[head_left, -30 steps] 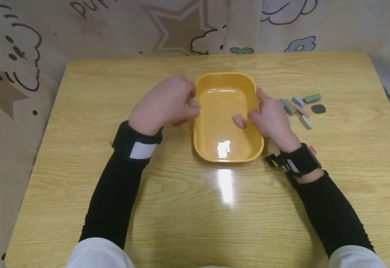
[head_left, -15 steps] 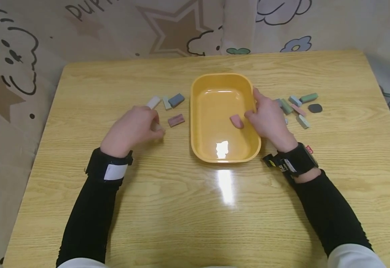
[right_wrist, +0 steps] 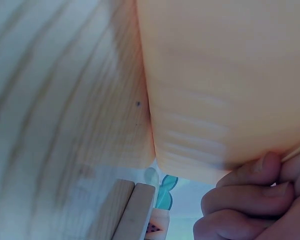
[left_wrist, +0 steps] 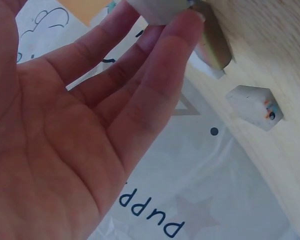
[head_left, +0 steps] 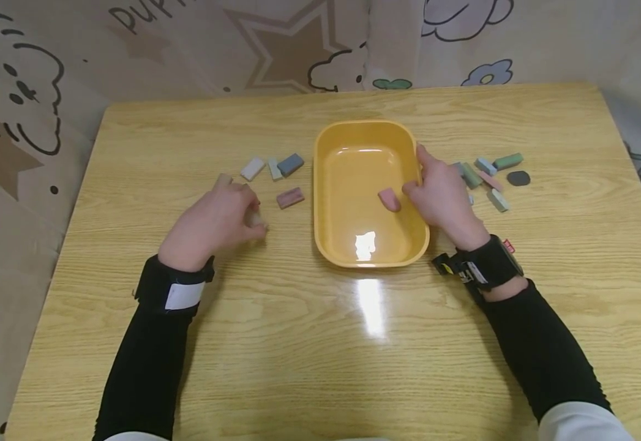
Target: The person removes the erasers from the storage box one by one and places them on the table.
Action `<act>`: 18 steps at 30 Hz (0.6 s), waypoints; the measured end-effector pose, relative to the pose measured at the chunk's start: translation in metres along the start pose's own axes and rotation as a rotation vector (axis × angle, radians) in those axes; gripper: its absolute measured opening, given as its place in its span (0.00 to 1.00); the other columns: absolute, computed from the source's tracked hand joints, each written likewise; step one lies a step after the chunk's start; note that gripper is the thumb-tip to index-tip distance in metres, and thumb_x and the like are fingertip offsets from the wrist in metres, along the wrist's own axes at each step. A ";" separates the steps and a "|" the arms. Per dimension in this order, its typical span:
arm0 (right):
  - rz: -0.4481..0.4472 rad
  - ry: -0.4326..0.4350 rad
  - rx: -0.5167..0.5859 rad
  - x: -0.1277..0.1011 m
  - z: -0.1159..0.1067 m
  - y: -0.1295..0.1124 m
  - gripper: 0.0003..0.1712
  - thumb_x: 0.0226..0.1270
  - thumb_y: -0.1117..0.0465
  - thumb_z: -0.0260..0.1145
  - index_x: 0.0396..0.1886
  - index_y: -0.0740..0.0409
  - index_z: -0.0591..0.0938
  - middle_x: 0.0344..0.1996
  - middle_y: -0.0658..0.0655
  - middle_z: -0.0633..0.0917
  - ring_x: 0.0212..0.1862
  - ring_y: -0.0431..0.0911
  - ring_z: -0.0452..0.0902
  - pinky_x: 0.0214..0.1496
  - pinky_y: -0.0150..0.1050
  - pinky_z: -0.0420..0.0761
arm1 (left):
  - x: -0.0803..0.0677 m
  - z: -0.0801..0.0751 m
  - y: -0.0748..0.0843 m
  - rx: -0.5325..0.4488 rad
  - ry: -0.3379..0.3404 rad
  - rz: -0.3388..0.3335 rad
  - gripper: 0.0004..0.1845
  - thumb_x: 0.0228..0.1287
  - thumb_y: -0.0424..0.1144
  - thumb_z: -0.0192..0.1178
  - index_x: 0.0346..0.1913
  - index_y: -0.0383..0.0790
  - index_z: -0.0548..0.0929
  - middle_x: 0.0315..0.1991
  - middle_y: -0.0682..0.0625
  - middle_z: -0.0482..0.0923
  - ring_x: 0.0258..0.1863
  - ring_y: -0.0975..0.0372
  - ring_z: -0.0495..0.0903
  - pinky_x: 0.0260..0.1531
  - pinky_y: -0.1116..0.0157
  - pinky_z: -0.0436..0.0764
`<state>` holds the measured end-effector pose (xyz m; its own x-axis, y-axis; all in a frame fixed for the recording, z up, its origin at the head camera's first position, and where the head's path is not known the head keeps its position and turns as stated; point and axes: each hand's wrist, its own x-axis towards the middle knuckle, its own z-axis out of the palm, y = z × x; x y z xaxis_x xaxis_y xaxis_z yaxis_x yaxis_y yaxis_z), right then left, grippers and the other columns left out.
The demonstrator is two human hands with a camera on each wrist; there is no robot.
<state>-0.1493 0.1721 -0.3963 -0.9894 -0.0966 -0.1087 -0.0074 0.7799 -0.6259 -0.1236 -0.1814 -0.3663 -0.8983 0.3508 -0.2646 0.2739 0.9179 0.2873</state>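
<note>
Broadly, the table (head_left: 133, 147) carries a yellow tray (head_left: 370, 260) between the two hands. The right hand (head_left: 441, 199) grips the tray's right rim, fingers curled over the outer wall and the thumb hooked inside, so the tray lies just left of those fingers, its long axis running away from the person. The left hand (head_left: 210, 223) rests left of the tray with fingertips bent round a pale block (head_left: 254, 217) that sits on the wood; from the left wrist view the fingers look loosely curved, pinching the block at their tips. Beyond those fingertips, toward the tray, lie a brown block (head_left: 289, 197), a blue block (head_left: 289, 164) and a white block (head_left: 252, 168), all nearer the left hand than the right. A second cluster of blocks (head_left: 488, 177) lies just right of the right hand's knuckles.
</note>
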 end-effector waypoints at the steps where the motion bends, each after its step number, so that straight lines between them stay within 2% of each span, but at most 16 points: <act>1: -0.002 0.002 -0.003 0.000 0.000 0.000 0.42 0.65 0.65 0.57 0.78 0.64 0.56 0.19 0.59 0.74 0.14 0.47 0.68 0.17 0.38 0.70 | -0.002 -0.001 0.000 -0.002 -0.006 -0.002 0.16 0.55 0.42 0.65 0.42 0.34 0.82 0.39 0.44 0.74 0.43 0.52 0.67 0.36 0.57 0.75; 4: -0.002 0.005 -0.007 0.000 0.000 0.000 0.42 0.64 0.65 0.57 0.78 0.64 0.56 0.21 0.60 0.75 0.15 0.47 0.69 0.17 0.38 0.70 | -0.008 -0.002 -0.001 -0.006 -0.036 -0.023 0.15 0.53 0.41 0.65 0.42 0.34 0.82 0.48 0.40 0.70 0.37 0.54 0.72 0.32 0.59 0.75; 6: -0.004 0.006 -0.007 0.001 0.000 0.000 0.42 0.64 0.65 0.57 0.78 0.64 0.56 0.21 0.60 0.75 0.15 0.47 0.69 0.18 0.38 0.70 | -0.011 -0.003 -0.003 -0.015 -0.075 -0.057 0.14 0.53 0.40 0.66 0.40 0.34 0.83 0.51 0.39 0.69 0.31 0.55 0.74 0.29 0.59 0.76; 8: -0.005 0.008 -0.006 0.001 0.000 0.001 0.42 0.64 0.65 0.57 0.78 0.63 0.56 0.22 0.60 0.75 0.15 0.48 0.69 0.18 0.38 0.70 | -0.013 -0.003 -0.005 -0.012 -0.113 -0.093 0.12 0.54 0.40 0.65 0.38 0.34 0.83 0.49 0.40 0.71 0.26 0.56 0.75 0.28 0.59 0.75; 12: -0.005 0.006 -0.003 0.001 0.001 0.000 0.42 0.65 0.65 0.57 0.78 0.63 0.56 0.23 0.61 0.76 0.16 0.48 0.70 0.18 0.38 0.70 | -0.015 0.000 -0.009 0.016 -0.150 -0.127 0.12 0.55 0.41 0.65 0.37 0.35 0.82 0.35 0.45 0.76 0.27 0.55 0.75 0.29 0.58 0.75; 18: 0.004 0.001 -0.006 0.001 0.000 0.000 0.42 0.65 0.65 0.58 0.78 0.62 0.56 0.24 0.61 0.76 0.16 0.48 0.71 0.19 0.39 0.71 | -0.017 0.003 -0.012 0.058 -0.137 -0.108 0.13 0.55 0.42 0.65 0.39 0.37 0.82 0.37 0.46 0.73 0.30 0.55 0.74 0.28 0.58 0.74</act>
<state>-0.1502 0.1718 -0.3967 -0.9895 -0.0932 -0.1103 -0.0047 0.7842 -0.6204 -0.1106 -0.1974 -0.3676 -0.8697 0.2675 -0.4148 0.2009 0.9595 0.1976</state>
